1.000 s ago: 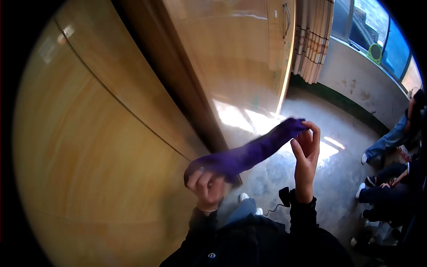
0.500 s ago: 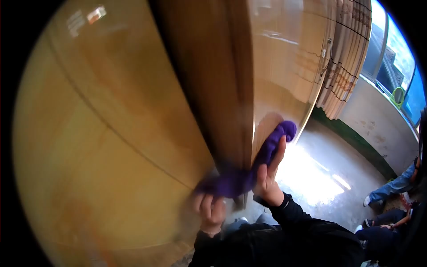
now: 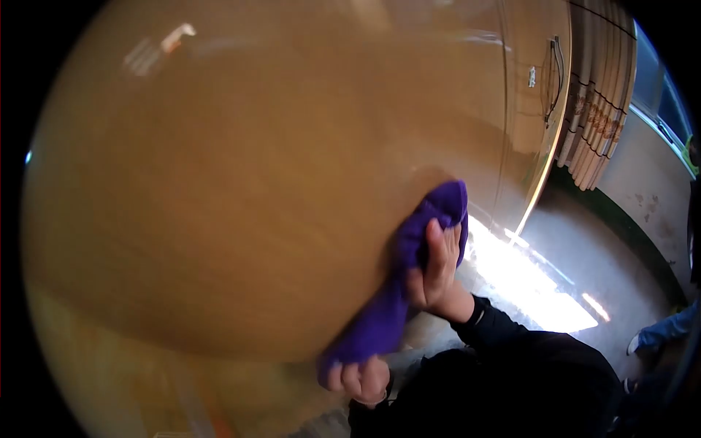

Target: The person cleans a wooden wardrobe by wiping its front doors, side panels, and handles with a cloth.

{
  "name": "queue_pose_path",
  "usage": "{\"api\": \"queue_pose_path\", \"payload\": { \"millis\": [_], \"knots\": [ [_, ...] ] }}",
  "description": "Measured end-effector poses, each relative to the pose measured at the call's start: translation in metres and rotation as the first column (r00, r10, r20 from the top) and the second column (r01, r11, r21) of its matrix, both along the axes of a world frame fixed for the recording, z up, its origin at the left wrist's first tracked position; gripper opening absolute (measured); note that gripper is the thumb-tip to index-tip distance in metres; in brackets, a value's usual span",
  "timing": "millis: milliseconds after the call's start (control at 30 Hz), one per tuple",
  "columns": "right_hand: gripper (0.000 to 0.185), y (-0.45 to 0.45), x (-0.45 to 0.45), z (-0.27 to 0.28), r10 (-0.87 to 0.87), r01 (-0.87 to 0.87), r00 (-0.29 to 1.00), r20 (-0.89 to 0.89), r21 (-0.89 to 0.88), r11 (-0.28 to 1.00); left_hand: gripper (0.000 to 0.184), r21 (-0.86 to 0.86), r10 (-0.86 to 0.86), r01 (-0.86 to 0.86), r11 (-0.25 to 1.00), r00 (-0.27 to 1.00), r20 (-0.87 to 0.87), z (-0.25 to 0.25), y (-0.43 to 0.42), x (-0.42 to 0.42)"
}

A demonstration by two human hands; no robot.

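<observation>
A purple cloth (image 3: 372, 325) stretches between my two hands along the edge of a glossy yellow-brown wooden panel (image 3: 241, 190). My left hand (image 3: 361, 379) is closed around the cloth's lower end, near the bottom of the view. Higher up and to the right, my right hand (image 3: 438, 274) holds the cloth's upper part against the panel, its fingers fairly straight and partly wrapped by the fabric. The cloth hides the panel surface beneath it and some of the right fingertips.
A cabinet door with a dark handle (image 3: 556, 80) stands at upper right, beside a patterned curtain (image 3: 595, 109) and a window (image 3: 661, 95). Sunlight falls on the grey floor (image 3: 584, 255). Another person's blue trouser leg (image 3: 664, 328) shows at the right edge.
The dark gap between the wooden panels is gone from view, and one broad panel fills it. My left hand has moved down and slightly right with its cloth end; the cloth is spread more.
</observation>
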State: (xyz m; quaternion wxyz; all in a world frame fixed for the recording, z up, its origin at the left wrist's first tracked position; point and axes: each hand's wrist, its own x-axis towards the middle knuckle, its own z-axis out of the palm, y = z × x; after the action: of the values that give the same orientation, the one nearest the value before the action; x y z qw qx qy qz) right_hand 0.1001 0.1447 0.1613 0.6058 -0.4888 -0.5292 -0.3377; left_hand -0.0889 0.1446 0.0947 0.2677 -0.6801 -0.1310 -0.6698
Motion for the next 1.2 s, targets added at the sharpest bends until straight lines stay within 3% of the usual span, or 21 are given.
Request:
{"api": "queue_pose_path", "payload": {
  "millis": [67,200,267,400,467,600,700,800,900,1000,1067,1133,1200],
  "knots": [
    [0.058,-0.003,0.037,-0.007,-0.013,0.013,1.000,0.023,-0.019,1.000,0.012,-0.271,0.290,-0.336,0.902,0.937,-0.195,0.004,-0.015,0.040],
    [0.059,-0.005,0.104,-0.018,-0.044,0.044,0.999,0.020,-0.009,0.999,0.005,-0.344,0.242,-0.345,0.874,0.920,-0.308,0.012,-0.026,0.108],
    [0.059,-0.009,0.129,-0.030,-0.050,0.050,0.998,0.032,-0.014,0.999,0.010,-0.342,0.223,-0.438,0.832,0.827,-0.516,0.015,-0.032,0.133],
    [0.068,-0.013,0.156,-0.080,-0.083,0.063,0.990,-0.116,-0.167,0.984,0.015,-0.264,0.259,-0.496,0.827,0.753,-0.605,-0.003,-0.034,0.158],
    [0.073,-0.014,0.156,-0.102,-0.064,0.022,0.970,-0.236,-0.177,0.984,0.015,-0.385,0.216,-0.497,0.778,0.786,-0.579,-0.014,-0.033,0.153],
    [0.073,-0.022,0.139,-0.093,0.026,-0.104,0.932,-0.361,-0.198,0.975,0.019,-0.302,0.372,-0.664,0.684,0.674,-0.638,-0.017,-0.029,0.135],
    [0.072,-0.028,0.132,-0.067,0.041,-0.114,0.955,-0.293,-0.239,0.964,0.024,-0.154,0.456,-0.668,0.728,0.639,-0.620,-0.017,-0.019,0.118],
    [0.073,-0.027,0.120,-0.043,0.060,-0.109,0.981,-0.185,-0.265,0.958,0.028,-0.195,0.458,-0.649,0.735,0.688,-0.563,-0.026,-0.010,0.092],
    [0.071,-0.030,0.094,-0.012,0.133,-0.116,0.990,0.034,-0.307,0.944,0.041,-0.249,0.454,-0.636,0.730,0.725,-0.518,-0.048,-0.002,0.060],
    [0.063,-0.021,0.055,0.014,0.215,-0.200,0.974,0.071,-0.170,0.965,0.056,-0.234,0.475,-0.654,0.719,0.709,-0.521,-0.048,0.000,0.030],
    [0.057,-0.013,0.036,0.024,0.236,-0.221,0.965,0.113,-0.127,0.967,0.059,-0.296,0.479,-0.730,0.616,0.645,-0.596,-0.049,-0.004,0.016],
    [0.052,-0.008,0.017,0.030,0.245,-0.235,0.953,0.179,-0.077,0.969,0.060,-0.335,0.423,-0.674,0.659,0.700,-0.576,-0.054,-0.004,0.014],
    [0.047,-0.007,-0.002,0.027,0.224,-0.214,0.948,0.228,-0.067,0.974,0.060,-0.655,0.280,-0.419,0.629,0.908,-0.312,-0.051,-0.008,0.019]
  ]
}}
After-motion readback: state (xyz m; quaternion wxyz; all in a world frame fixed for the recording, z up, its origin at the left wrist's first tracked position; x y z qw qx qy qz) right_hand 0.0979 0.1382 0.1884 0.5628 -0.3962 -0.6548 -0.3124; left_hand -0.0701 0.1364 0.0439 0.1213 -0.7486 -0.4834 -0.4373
